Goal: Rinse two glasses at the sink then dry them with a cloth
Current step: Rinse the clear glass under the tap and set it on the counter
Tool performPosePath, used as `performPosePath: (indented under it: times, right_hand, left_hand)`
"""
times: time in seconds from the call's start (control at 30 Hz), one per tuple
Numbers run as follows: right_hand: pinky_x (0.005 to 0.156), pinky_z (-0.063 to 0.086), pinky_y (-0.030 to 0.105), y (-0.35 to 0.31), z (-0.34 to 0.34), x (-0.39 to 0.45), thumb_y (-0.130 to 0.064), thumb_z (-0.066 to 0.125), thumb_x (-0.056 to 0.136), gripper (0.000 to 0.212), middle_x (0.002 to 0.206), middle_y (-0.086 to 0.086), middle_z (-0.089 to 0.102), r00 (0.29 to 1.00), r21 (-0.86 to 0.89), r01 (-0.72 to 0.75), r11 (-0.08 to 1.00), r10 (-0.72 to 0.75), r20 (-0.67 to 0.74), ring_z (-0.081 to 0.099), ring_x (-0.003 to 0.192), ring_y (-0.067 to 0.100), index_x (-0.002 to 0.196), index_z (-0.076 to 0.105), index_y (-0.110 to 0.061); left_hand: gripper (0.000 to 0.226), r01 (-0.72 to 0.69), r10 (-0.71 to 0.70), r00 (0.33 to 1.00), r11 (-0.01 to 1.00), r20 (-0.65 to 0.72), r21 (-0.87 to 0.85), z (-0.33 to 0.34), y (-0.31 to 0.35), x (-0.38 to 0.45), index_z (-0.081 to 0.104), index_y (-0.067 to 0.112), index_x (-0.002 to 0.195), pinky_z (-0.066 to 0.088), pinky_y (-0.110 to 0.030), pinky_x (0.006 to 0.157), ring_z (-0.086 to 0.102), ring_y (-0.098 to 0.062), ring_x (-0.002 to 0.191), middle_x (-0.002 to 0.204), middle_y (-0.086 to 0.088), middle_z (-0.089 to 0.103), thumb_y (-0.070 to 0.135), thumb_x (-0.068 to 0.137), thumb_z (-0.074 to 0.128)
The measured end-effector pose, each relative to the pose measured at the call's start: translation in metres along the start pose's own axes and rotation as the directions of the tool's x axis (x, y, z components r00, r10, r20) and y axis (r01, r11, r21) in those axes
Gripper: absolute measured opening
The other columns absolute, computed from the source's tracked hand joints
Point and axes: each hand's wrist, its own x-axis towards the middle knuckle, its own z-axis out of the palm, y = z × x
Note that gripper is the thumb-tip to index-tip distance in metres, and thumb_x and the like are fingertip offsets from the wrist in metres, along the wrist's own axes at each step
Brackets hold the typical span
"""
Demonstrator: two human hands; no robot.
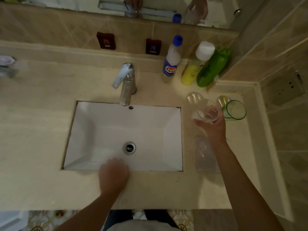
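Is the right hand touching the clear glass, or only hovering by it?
Touching. The head view shows the right hand wrapped round the clear glass, its fingers visible through the glass wall, beside the green glass.

The white square sink (100,130) sits in the beige stone bench (38,100) with the silver metal tap (126,84) behind it, three plastic bottles (191,67) back right, and the green-rimmed glass (235,110) to its right.
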Motion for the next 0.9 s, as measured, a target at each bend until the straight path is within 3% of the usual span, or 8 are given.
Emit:
performPosePath:
  times: [0.07, 0.27, 0.33, 0.43, 0.53, 0.67, 0.77, 0.9]
  right_hand:
    - [0.075, 0.053, 0.014, 0.003, 0.002, -0.021, 0.002, 0.089, 0.065, 0.081, 0.134, 0.01, 0.06, 0.999, 0.003, 0.006, 1.0, -0.006, 0.034, 0.058, 0.124, 0.026, 0.135, 0.051, -0.01]
    - [0.098, 0.054, 0.046, 0.02, 0.018, -0.083, 0.003, 0.09, 0.062, 0.083, 0.129, 0.004, 0.062, 0.979, 0.003, -0.091, 0.996, 0.089, 0.186, 0.058, 0.123, 0.027, 0.132, 0.053, -0.021]
    - [0.094, 0.055, 0.043, 0.025, 0.03, -0.102, 0.001, 0.092, 0.059, 0.081, 0.128, 0.006, 0.062, 0.962, -0.001, -0.131, 0.991, 0.127, 0.24, 0.059, 0.12, 0.028, 0.126, 0.055, -0.026]
    - [0.081, 0.056, 0.029, 0.033, 0.051, -0.128, -0.024, 0.099, 0.046, 0.091, 0.125, 0.007, 0.063, 0.94, -0.026, -0.154, 0.988, 0.154, 0.303, 0.06, 0.117, 0.03, 0.125, 0.055, -0.025]
    - [0.084, 0.055, 0.031, 0.038, 0.07, -0.149, -0.008, 0.096, 0.056, 0.086, 0.124, 0.001, 0.064, 0.915, -0.068, -0.182, 0.981, 0.194, 0.354, 0.061, 0.116, 0.026, 0.129, 0.054, -0.023]
    - [0.087, 0.058, 0.03, 0.035, 0.098, -0.17, -0.011, 0.096, 0.059, 0.084, 0.123, -0.003, 0.065, 0.871, -0.093, -0.218, 0.972, 0.236, 0.431, 0.063, 0.113, 0.019, 0.13, 0.054, -0.025]
    - [0.085, 0.059, 0.028, 0.03, 0.12, -0.18, -0.013, 0.096, 0.061, 0.082, 0.124, -0.001, 0.064, 0.858, -0.104, -0.235, 0.966, 0.256, 0.446, 0.064, 0.113, 0.018, 0.131, 0.053, -0.025]
    - [0.093, 0.056, 0.03, 0.022, 0.139, -0.188, -0.023, 0.093, 0.066, 0.088, 0.13, -0.007, 0.057, 0.822, -0.159, -0.266, 0.951, 0.31, 0.478, 0.059, 0.116, 0.009, 0.139, 0.045, -0.032]
  left_hand:
    - [0.036, -0.004, 0.004, 1.0, 1.0, -0.004, -0.016, 0.0, 0.0, -0.001, 0.062, 0.018, 0.069, 0.04, -0.037, 0.069, 0.056, -0.023, 0.072, 0.07, 0.002, 0.059, 0.035, 0.086, 0.035]
    - [0.037, 0.005, -0.004, 1.0, 0.999, 0.005, -0.048, -0.006, 0.0, -0.002, 0.063, 0.017, 0.067, 0.042, -0.036, 0.066, 0.059, -0.024, 0.069, 0.067, 0.001, 0.06, 0.033, 0.086, 0.035]
    - [0.039, 0.009, -0.002, 0.998, 0.992, 0.059, -0.124, -0.01, -0.003, -0.001, 0.063, 0.018, 0.068, 0.04, -0.035, 0.065, 0.061, -0.024, 0.068, 0.067, 0.002, 0.062, 0.032, 0.086, 0.032]
    - [0.048, 0.103, -0.05, 0.984, 0.943, 0.172, -0.316, -0.022, -0.004, 0.006, 0.067, 0.018, 0.083, 0.036, -0.035, 0.072, 0.065, -0.022, 0.081, 0.082, 0.004, 0.07, 0.039, 0.09, 0.024]
    - [0.022, 0.272, -0.056, 0.943, 0.699, 0.328, -0.661, -0.04, -0.009, 0.015, 0.073, 0.025, 0.101, 0.048, -0.035, 0.088, 0.067, -0.017, 0.098, 0.105, 0.006, 0.074, 0.026, 0.101, 0.051]
    - [0.037, 0.272, 0.133, 0.943, 0.222, 0.305, -0.936, -0.071, -0.014, 0.008, 0.065, 0.018, 0.135, 0.054, -0.04, 0.103, 0.063, -0.014, 0.126, 0.135, 0.005, 0.068, 0.004, 0.102, 0.057]
    - [0.052, 0.299, 0.255, 0.913, 0.113, 0.319, -0.947, -0.084, -0.013, 0.0, 0.056, 0.017, 0.146, 0.051, -0.042, 0.108, 0.056, -0.013, 0.136, 0.145, 0.005, 0.062, -0.006, 0.099, 0.055]
    - [0.074, 0.322, 0.265, 0.907, 0.063, 0.326, -0.945, -0.089, -0.014, -0.004, 0.054, 0.026, 0.145, 0.048, -0.031, 0.108, 0.052, -0.005, 0.138, 0.145, 0.016, 0.06, -0.021, 0.087, 0.054]
